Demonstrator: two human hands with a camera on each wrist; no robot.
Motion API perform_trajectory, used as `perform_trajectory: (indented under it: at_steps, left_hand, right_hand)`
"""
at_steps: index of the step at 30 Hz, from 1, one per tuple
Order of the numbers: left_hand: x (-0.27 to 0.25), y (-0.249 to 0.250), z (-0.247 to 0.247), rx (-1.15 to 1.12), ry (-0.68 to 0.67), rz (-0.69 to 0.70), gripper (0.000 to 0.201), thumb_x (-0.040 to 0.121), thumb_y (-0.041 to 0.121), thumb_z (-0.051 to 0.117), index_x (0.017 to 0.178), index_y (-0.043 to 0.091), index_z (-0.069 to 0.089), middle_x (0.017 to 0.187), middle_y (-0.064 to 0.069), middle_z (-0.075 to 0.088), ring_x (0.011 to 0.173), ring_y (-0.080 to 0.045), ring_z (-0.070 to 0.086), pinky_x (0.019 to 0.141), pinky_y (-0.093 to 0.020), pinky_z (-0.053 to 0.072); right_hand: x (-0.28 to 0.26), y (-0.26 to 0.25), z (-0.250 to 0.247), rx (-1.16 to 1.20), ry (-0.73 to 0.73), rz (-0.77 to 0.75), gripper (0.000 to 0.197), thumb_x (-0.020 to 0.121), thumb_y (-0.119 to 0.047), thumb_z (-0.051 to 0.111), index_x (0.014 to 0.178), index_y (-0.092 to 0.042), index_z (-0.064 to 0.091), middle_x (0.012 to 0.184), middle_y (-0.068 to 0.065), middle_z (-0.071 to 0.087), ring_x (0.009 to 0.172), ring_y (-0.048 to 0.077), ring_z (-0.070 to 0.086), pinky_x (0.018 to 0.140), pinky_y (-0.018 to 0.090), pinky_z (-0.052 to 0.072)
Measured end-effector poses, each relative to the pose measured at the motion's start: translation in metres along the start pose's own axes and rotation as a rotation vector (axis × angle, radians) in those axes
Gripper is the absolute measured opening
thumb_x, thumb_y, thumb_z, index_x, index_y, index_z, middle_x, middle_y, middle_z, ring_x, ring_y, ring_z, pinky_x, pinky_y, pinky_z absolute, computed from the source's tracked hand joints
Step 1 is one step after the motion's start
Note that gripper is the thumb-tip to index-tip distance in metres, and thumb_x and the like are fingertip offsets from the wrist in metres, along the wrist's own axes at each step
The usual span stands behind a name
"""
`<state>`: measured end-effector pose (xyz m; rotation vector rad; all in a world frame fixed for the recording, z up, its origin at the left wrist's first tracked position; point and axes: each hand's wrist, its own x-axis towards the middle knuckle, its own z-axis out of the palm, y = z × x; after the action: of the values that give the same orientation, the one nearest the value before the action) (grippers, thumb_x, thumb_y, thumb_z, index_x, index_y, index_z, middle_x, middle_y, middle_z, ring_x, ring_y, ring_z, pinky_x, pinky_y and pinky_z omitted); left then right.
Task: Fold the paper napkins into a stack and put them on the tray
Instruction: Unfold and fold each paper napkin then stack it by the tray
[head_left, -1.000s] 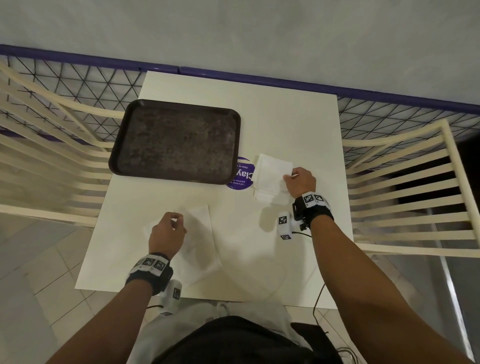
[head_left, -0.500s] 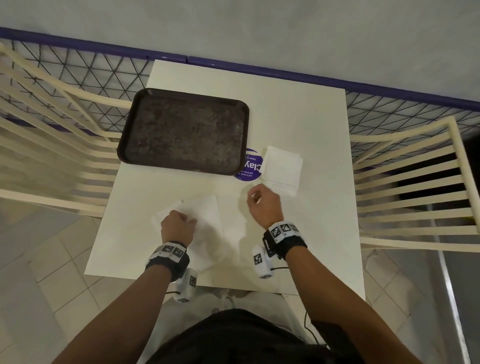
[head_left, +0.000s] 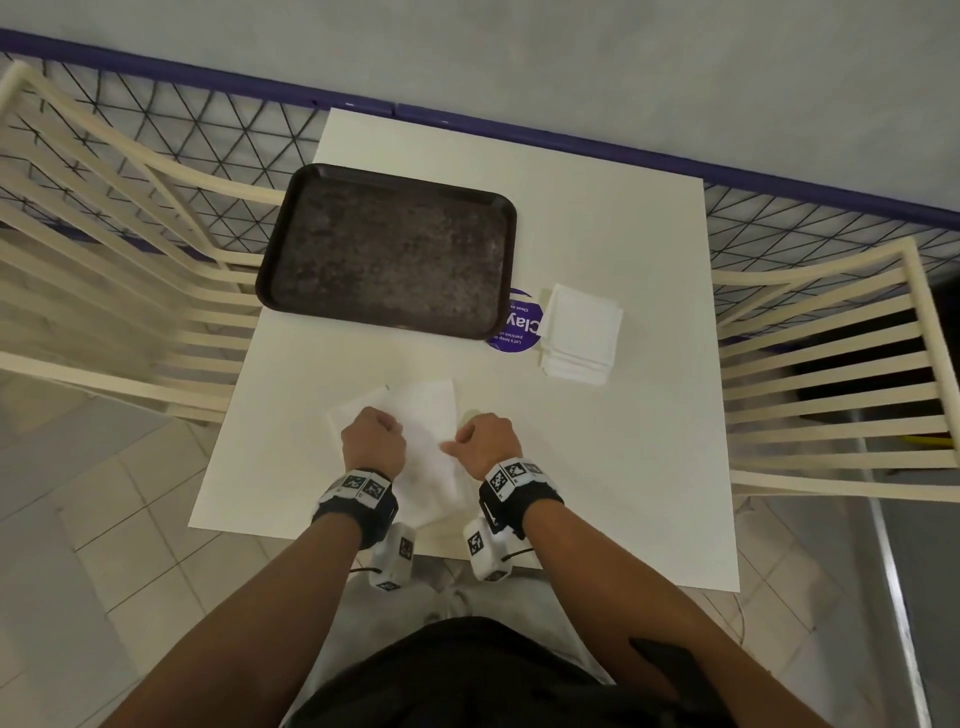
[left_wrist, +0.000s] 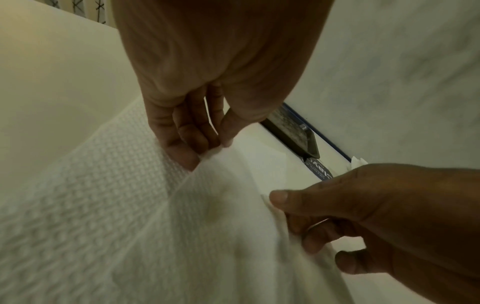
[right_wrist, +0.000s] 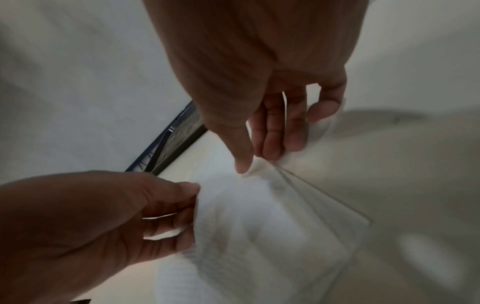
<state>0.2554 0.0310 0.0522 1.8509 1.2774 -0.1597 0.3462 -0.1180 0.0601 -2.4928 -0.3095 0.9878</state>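
Observation:
A white paper napkin (head_left: 423, 415) lies opened on the white table near its front edge. My left hand (head_left: 375, 439) pinches its left part between thumb and fingers (left_wrist: 215, 147). My right hand (head_left: 480, 440) pinches its right edge, thumb on top (right_wrist: 249, 166). The napkin (left_wrist: 221, 216) is lifted and creased between the two hands. A stack of folded napkins (head_left: 581, 332) sits farther back on the right. The dark brown tray (head_left: 387, 249) lies at the back left with nothing on it.
A round purple sticker (head_left: 519, 325) shows between the tray and the stack. Cream slatted chairs (head_left: 831, 374) stand at both sides of the table (head_left: 623, 467). A purple rail with black mesh (head_left: 208, 135) runs behind it.
My right hand left the folded stack and came down left to the opened napkin, taking hold of its right edge. My left hand stayed on the napkin.

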Motion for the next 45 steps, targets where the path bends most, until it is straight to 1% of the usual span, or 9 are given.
perform_trajectory:
  at_steps: [4,9,20,25,30,34,38,42,45]
  left_hand:
    - [-0.002,-0.001,-0.004,-0.052,-0.034,-0.019,0.025,0.095,0.019,0.071,0.118,0.008,0.07,0.117,-0.012,0.073,0.105,-0.027,0.068,0.085,-0.025,0.046]
    - [-0.006,0.0,-0.001,-0.083,-0.045,-0.013,0.024,0.091,0.025,0.078,0.111,0.012,0.076,0.115,-0.007,0.076,0.11,-0.026,0.069,0.098,-0.029,0.052]
    - [-0.02,0.007,-0.001,-0.105,0.011,0.122,0.012,0.093,0.022,0.073,0.103,0.016,0.074,0.097,0.001,0.075,0.091,-0.018,0.067,0.092,-0.031,0.053]
    - [-0.022,0.013,-0.004,-0.193,-0.017,0.191,0.008,0.098,0.023,0.068,0.102,0.016,0.069,0.098,0.007,0.069,0.082,-0.009,0.063,0.072,-0.015,0.045]
    - [-0.015,0.014,-0.009,-0.323,-0.056,0.186,0.005,0.1,0.019,0.067,0.103,0.016,0.064,0.1,0.002,0.07,0.094,-0.018,0.066,0.084,-0.027,0.049]
    - [-0.007,0.015,-0.011,-0.434,-0.07,0.155,0.006,0.097,0.021,0.069,0.097,0.025,0.064,0.105,-0.003,0.074,0.102,-0.025,0.072,0.094,-0.042,0.058]
    - [-0.01,0.024,-0.013,-0.508,-0.095,0.122,0.024,0.096,0.031,0.072,0.116,0.022,0.064,0.114,-0.003,0.072,0.107,-0.025,0.069,0.091,-0.036,0.054]
    - [-0.01,0.027,-0.012,-0.501,-0.304,0.007,0.071,0.083,0.053,0.082,0.137,0.013,0.06,0.129,-0.002,0.066,0.118,-0.024,0.064,0.109,-0.046,0.049]
    - [-0.009,0.026,-0.009,-0.511,-0.388,0.046,0.036,0.089,0.035,0.08,0.114,0.009,0.075,0.113,-0.006,0.078,0.109,-0.034,0.072,0.103,-0.058,0.054]
  right_hand:
    - [-0.003,-0.005,0.004,-0.044,0.005,-0.001,0.011,0.087,-0.02,0.068,0.079,-0.016,0.075,0.087,0.003,0.075,0.08,0.021,0.069,0.074,0.032,0.06]
    - [-0.007,-0.004,0.006,-0.045,0.014,-0.026,0.011,0.085,-0.019,0.066,0.083,-0.013,0.075,0.082,0.0,0.073,0.077,0.019,0.068,0.073,0.032,0.06]
    - [-0.011,0.005,0.005,0.078,-0.007,-0.052,0.008,0.085,-0.023,0.065,0.079,-0.028,0.064,0.086,-0.011,0.068,0.086,0.014,0.066,0.082,0.031,0.056]
    - [-0.008,0.012,-0.002,0.269,0.118,0.031,0.017,0.089,-0.014,0.059,0.103,-0.02,0.068,0.105,-0.005,0.071,0.099,0.015,0.066,0.091,0.027,0.052]
    - [-0.006,0.011,-0.011,0.393,0.1,0.052,0.039,0.097,-0.035,0.061,0.13,-0.015,0.061,0.121,0.0,0.065,0.113,0.019,0.06,0.1,0.029,0.044]
    - [-0.006,0.012,-0.018,0.557,0.004,-0.037,0.032,0.093,-0.047,0.067,0.09,-0.016,0.072,0.09,0.0,0.071,0.079,0.012,0.065,0.079,0.026,0.049]
    - [-0.009,0.013,-0.027,0.62,0.042,-0.102,0.019,0.092,-0.02,0.073,0.092,-0.001,0.072,0.077,0.005,0.071,0.062,0.008,0.064,0.059,0.015,0.047]
    - [-0.011,0.01,-0.041,0.668,0.052,-0.133,0.017,0.095,-0.018,0.069,0.098,-0.002,0.071,0.086,0.015,0.075,0.065,0.01,0.065,0.055,0.011,0.046]
    - [-0.013,0.01,-0.051,0.686,0.052,-0.159,0.006,0.095,-0.012,0.068,0.098,-0.007,0.071,0.082,0.012,0.071,0.064,0.012,0.062,0.056,0.012,0.045]
